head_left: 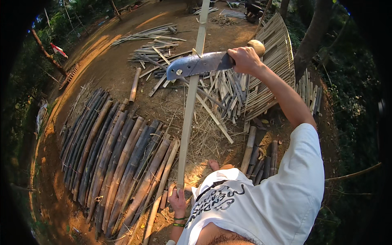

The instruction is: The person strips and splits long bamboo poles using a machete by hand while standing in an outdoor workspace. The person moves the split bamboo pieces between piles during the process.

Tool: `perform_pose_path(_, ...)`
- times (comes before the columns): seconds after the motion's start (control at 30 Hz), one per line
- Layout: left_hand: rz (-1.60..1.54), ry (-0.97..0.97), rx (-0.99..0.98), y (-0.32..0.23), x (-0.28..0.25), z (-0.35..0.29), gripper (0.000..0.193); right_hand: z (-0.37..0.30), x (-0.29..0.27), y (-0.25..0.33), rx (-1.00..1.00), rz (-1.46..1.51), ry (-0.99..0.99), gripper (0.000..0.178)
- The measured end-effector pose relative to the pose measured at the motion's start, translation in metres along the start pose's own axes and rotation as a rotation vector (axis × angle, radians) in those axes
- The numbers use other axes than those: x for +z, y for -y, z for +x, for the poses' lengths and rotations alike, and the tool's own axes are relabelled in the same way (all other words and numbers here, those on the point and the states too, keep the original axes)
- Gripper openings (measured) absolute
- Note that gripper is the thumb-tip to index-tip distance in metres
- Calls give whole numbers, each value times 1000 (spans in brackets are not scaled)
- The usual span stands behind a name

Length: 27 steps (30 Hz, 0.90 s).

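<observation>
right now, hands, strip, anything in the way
Left hand on near end of bamboo strip. Right hand holds machete across it. Split pieces scattered on ground, none seen blocking.

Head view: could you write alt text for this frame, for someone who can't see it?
A person's right hand holds a broad-bladed knife across a long, pale strip, whose near end is in the left hand. Dark and tan bamboo poles lie in a row at left; split pieces lie piled on the earth beyond.
</observation>
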<state>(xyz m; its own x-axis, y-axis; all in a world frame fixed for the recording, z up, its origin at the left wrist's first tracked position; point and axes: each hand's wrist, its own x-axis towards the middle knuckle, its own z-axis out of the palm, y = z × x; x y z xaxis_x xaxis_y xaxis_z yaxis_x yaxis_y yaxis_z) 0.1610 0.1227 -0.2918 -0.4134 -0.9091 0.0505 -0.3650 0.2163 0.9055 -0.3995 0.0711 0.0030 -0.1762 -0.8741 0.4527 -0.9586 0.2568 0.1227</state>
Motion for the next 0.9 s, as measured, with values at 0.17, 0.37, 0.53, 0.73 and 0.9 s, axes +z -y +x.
perform_pose_path(0.17, 0, -23, -45, -16, 1, -3, 42, 17, 8, -11, 166, -22, 46, 25)
perform_pose_path(0.37, 86, -1, -80, 7, -46, -56, 46, 74, -7, -131, 504, -195, 69, 35)
perform_pose_path(0.53, 205, -47, -21, -9, -50, -37, 43, 64, -28, -183, 814, 83, -289, 49)
perform_pose_path(0.73, -372, 199, -440, -18, -6, 55, 42, -26, -6, 21, 421, 478, -169, 29)
perform_pose_path(0.9, -411, 257, -362, -76, 21, 105, 41, -126, 28, 168, -15, 463, 23, 28)
